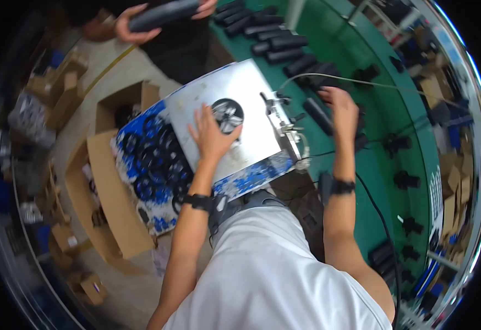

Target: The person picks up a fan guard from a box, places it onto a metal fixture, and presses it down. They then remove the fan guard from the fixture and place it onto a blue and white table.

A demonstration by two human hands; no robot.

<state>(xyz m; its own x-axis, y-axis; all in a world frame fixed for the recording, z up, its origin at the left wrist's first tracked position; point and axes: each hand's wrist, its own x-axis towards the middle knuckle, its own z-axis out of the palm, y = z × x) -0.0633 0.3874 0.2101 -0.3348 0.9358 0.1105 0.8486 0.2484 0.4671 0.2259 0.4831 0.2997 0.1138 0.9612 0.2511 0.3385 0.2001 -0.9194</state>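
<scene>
A dark round wheel with silvery spokes (227,114) lies flat on a pale metal plate (254,99). My left hand (213,133) rests against the wheel's lower left rim, fingers spread and thumb along its lower edge. On the right, my right hand (342,111) is raised over the green bench, fingers loosely apart, with nothing visible in them. A black cylinder (318,116) lies just left of that hand. Along the plate's right edge sits a metal clamp-like fixture (285,129) with small fittings and tubing.
Several black ring-shaped parts (155,159) lie on the blue, paint-worn tabletop (251,179). Open cardboard boxes (116,192) stand on the left. More black cylinders (284,43) cover the far green bench (370,192). Across from me, another person's hands (133,25) hold a dark cylinder.
</scene>
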